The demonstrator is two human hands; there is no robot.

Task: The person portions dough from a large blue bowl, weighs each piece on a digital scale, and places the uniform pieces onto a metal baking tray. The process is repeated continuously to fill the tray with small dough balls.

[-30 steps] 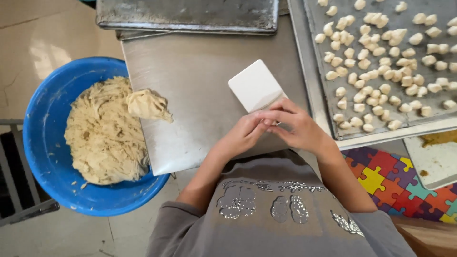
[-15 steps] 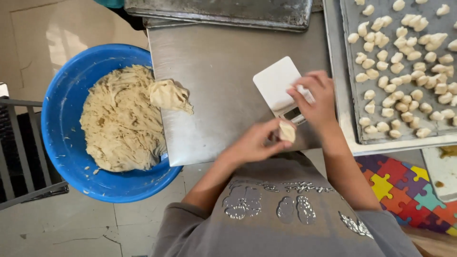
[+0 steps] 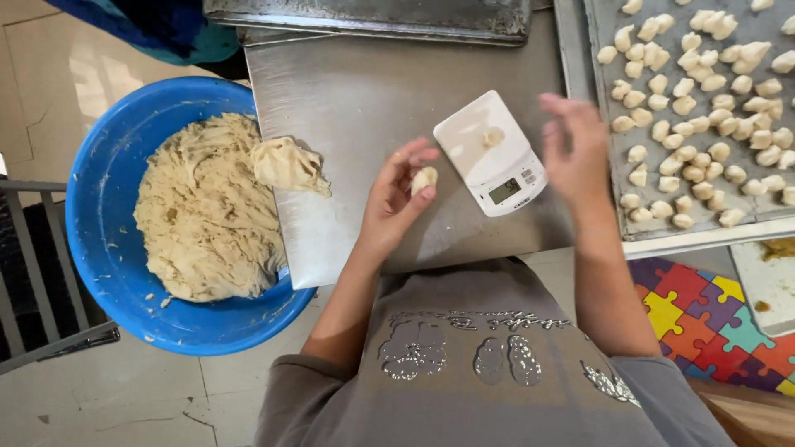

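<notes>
Head view, blue bowl [image 3: 108, 248] — dough mass [image 3: 207, 215], tray [image 3: 600, 124] — dough pieces [image 3: 704, 99]

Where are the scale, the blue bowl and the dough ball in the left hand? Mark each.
scale [image 3: 489, 153], head view, white platform.
blue bowl [image 3: 99, 207], head view, bare inner wall.
dough ball [image 3: 424, 179], head view, its middle, between left fingertips.

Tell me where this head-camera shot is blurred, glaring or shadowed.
Head view: the right hand is smeared by motion blur, its fingers indistinct; the left hand, holding a small dough piece, is sharp; soft glare washes the steel table and the floor tiles; both hands cast faint shadows on the steel; the dough pieces on the tray stay crisp.
</notes>
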